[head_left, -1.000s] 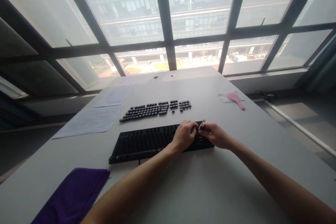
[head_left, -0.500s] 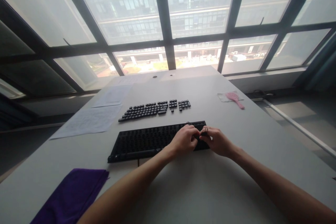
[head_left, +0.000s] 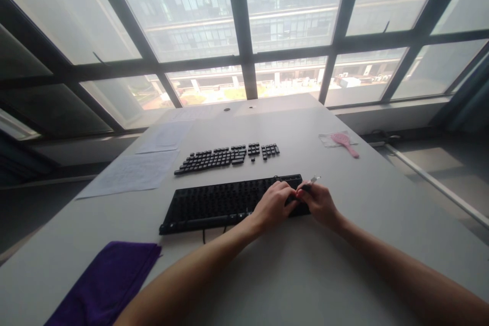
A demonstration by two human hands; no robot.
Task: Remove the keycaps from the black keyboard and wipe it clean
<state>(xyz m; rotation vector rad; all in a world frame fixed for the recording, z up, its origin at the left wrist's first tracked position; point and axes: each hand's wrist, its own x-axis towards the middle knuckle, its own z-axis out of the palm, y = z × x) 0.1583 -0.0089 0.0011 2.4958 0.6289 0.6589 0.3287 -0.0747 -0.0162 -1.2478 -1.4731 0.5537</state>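
A black keyboard (head_left: 214, 206) lies across the table in front of me, its keycaps off over most of the visible part. My left hand (head_left: 275, 202) rests over its right end, fingers curled and closed; what they pinch, if anything, is hidden. Beside it, nearly fingertip to fingertip, my right hand (head_left: 320, 204) is closed on a small keycap puller (head_left: 307, 186) with a dark body. The puller's pale, shiny end points up and to the right, away from the keyboard. Behind the keyboard, black keycaps (head_left: 214, 158) are laid out in rows matching a keyboard layout.
A folded purple cloth (head_left: 109, 280) is at the near left. Papers (head_left: 132, 173) lie along the left edge. A pink hairbrush (head_left: 346, 143) rests on a clear bag at the right. A cable (head_left: 204, 237) shows under the keyboard's front. Windows (head_left: 290, 5) stand beyond the table.
The puller's pale end now shows above my right hand, which has turned a little. Both hands stay at the keyboard's right end. The whole view has shifted slightly.
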